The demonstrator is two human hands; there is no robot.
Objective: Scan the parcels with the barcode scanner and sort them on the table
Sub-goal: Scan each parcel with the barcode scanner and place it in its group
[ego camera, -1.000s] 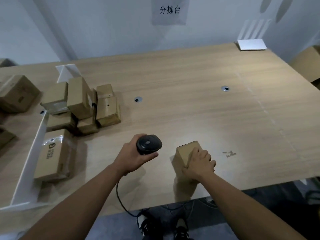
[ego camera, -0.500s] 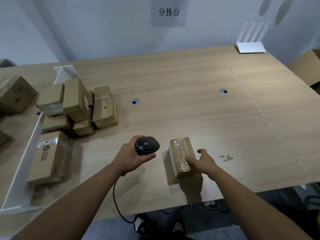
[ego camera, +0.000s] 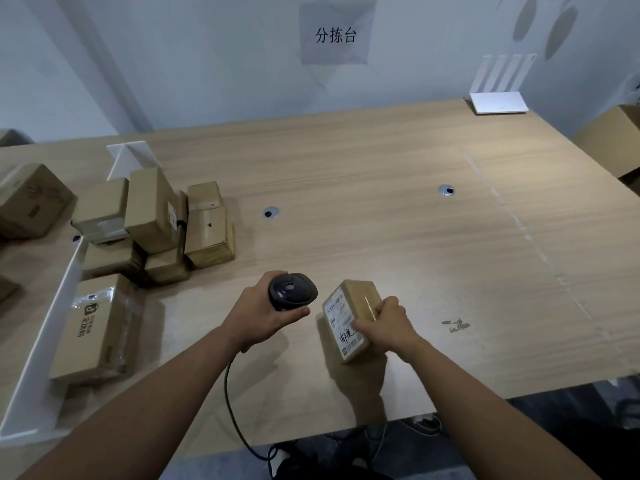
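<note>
My left hand (ego camera: 258, 315) grips a black corded barcode scanner (ego camera: 292, 292) above the near part of the wooden table (ego camera: 398, 237). Just right of it, my right hand (ego camera: 388, 323) holds a small brown parcel (ego camera: 349, 317), tilted so its white label with handwriting faces up and left, toward the scanner. The fingers curl over the parcel's right edge and the thumb lies on the label. A heap of several brown parcels (ego camera: 156, 223) lies at the left, and a larger taped parcel (ego camera: 100, 327) sits nearer me.
A white divider (ego camera: 45, 337) runs along the left side, with more boxes (ego camera: 31, 202) beyond it. Two cable grommets (ego camera: 271, 213) are set in the tabletop. A white router (ego camera: 498, 102) stands at the far right corner, and a cardboard box (ego camera: 609, 143) sits off the right edge.
My right hand turned the small parcel from standing on end to lying flat, then tilted it label-up. The scanner stayed almost still.
</note>
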